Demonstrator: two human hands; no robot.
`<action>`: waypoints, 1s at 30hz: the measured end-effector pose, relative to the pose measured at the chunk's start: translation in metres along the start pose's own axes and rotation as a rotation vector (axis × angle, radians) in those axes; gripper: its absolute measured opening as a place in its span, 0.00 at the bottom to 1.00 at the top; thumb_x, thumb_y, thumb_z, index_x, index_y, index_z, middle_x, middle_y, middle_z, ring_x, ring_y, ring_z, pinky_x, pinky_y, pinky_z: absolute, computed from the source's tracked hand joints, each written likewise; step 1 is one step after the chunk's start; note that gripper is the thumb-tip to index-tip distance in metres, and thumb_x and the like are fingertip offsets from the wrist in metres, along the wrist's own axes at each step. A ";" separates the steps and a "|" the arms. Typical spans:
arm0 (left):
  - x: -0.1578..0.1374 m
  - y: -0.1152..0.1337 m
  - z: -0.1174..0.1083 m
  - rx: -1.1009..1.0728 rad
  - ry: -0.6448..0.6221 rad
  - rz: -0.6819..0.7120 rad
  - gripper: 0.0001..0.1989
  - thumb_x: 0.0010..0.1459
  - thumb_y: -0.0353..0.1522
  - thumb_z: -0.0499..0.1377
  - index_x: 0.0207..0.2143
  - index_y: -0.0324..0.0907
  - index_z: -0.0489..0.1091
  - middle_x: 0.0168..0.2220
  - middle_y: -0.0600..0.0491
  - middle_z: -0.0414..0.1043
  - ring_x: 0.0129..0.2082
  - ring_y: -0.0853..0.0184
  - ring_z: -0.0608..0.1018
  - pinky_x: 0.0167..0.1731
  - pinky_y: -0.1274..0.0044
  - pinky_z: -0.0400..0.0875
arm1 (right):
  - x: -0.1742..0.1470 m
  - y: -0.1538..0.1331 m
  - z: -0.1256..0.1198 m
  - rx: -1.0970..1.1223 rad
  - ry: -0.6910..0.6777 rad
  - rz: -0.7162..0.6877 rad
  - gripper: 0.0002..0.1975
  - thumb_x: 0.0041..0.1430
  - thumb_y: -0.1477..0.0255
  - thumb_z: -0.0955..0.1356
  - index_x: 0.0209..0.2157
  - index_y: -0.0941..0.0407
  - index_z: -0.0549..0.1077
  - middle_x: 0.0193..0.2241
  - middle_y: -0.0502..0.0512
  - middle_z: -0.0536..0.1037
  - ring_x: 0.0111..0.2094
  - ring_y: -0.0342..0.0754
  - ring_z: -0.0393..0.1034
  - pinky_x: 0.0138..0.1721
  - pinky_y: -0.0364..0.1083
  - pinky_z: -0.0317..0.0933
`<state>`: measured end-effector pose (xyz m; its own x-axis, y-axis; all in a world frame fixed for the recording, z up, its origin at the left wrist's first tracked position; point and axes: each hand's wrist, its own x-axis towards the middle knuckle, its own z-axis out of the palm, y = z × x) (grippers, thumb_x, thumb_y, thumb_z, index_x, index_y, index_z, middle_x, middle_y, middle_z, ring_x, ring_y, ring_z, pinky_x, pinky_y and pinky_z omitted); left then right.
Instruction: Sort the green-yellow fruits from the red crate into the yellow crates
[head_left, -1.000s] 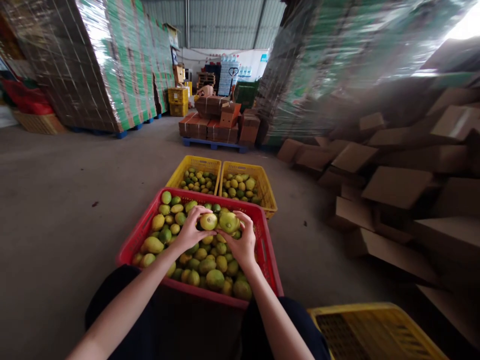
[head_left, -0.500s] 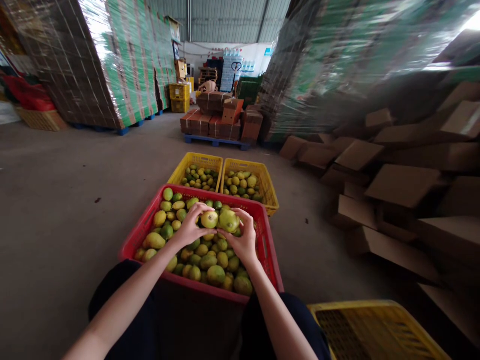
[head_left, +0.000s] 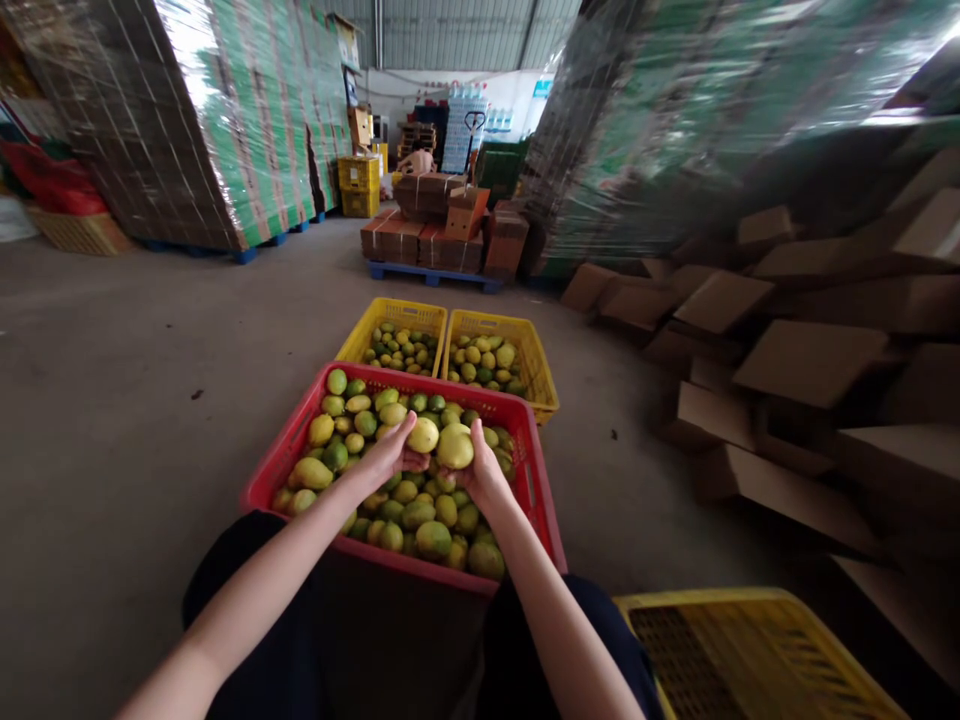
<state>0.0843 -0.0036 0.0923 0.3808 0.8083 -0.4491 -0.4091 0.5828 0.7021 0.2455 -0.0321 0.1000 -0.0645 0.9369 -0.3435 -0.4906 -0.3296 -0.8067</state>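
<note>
In front of my knees stands a red crate [head_left: 259, 468] filled with yellow and green lemons [head_left: 433, 540]. Above its middle, my left hand [head_left: 391, 456] is closed around a pale yellow lemon [head_left: 424, 435], thumb on its upper left side. Right beside it, my right hand [head_left: 480, 468] grips a larger yellow-green lemon [head_left: 455, 447], thumb along its right side. The two held lemons are close together, side by side. The fingers beneath both lemons are partly hidden.
Two yellow crates, left [head_left: 352, 335] and right [head_left: 544, 375], hold more lemons behind the red one. Another yellow crate [head_left: 720, 597] is at lower right. Cardboard boxes [head_left: 810, 362] lie heaped on the right. Beyond are a loaded blue pallet [head_left: 431, 277], wrapped stacks and a distant person [head_left: 417, 160].
Both hands have rolled the lemons over, so different sides show. My thumbs now lie on the outer upper sides, with the fingers underneath. The view has tilted slightly.
</note>
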 end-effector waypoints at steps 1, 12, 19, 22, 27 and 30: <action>-0.001 0.001 0.001 -0.007 -0.007 -0.004 0.26 0.53 0.51 0.63 0.42 0.37 0.73 0.24 0.48 0.77 0.22 0.64 0.80 0.19 0.80 0.70 | 0.001 0.000 -0.001 0.022 -0.013 0.022 0.28 0.44 0.43 0.72 0.31 0.55 0.70 0.19 0.53 0.77 0.18 0.48 0.73 0.10 0.41 0.59; -0.020 0.014 0.006 -0.097 -0.204 0.212 0.34 0.45 0.28 0.72 0.56 0.49 0.69 0.44 0.52 0.77 0.41 0.66 0.80 0.41 0.78 0.75 | 0.007 -0.001 -0.002 0.115 -0.010 -0.242 0.22 0.42 0.51 0.76 0.33 0.51 0.70 0.27 0.47 0.80 0.22 0.46 0.72 0.16 0.42 0.62; -0.025 0.016 -0.005 -0.153 -0.125 0.163 0.14 0.54 0.25 0.64 0.44 0.41 0.72 0.41 0.49 0.77 0.43 0.64 0.80 0.47 0.72 0.74 | 0.001 -0.001 0.001 0.097 -0.112 -0.232 0.20 0.45 0.58 0.75 0.39 0.51 0.73 0.34 0.49 0.81 0.34 0.51 0.76 0.29 0.47 0.71; -0.030 0.013 -0.013 -0.166 -0.109 0.074 0.12 0.58 0.25 0.58 0.45 0.39 0.72 0.39 0.49 0.78 0.40 0.64 0.80 0.45 0.72 0.74 | -0.001 0.015 0.007 0.114 -0.049 -0.165 0.19 0.44 0.58 0.75 0.35 0.53 0.74 0.31 0.50 0.80 0.33 0.50 0.76 0.27 0.46 0.70; -0.042 -0.001 -0.023 -0.023 -0.009 -0.099 0.12 0.62 0.33 0.53 0.42 0.36 0.72 0.30 0.50 0.77 0.26 0.67 0.78 0.28 0.77 0.73 | -0.026 0.054 0.023 0.093 0.004 -0.161 0.20 0.38 0.60 0.78 0.31 0.54 0.73 0.27 0.48 0.79 0.27 0.44 0.72 0.25 0.42 0.67; -0.053 -0.009 -0.026 0.063 -0.021 -0.126 0.10 0.62 0.34 0.54 0.38 0.36 0.71 0.24 0.52 0.75 0.20 0.68 0.75 0.22 0.79 0.70 | -0.045 0.070 0.030 0.071 0.021 -0.166 0.23 0.33 0.59 0.80 0.29 0.55 0.72 0.24 0.48 0.77 0.24 0.43 0.70 0.23 0.42 0.65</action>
<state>0.0461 -0.0491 0.0955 0.4435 0.7264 -0.5250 -0.3045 0.6730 0.6740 0.1877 -0.0934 0.0733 0.0404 0.9748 -0.2196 -0.5530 -0.1612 -0.8174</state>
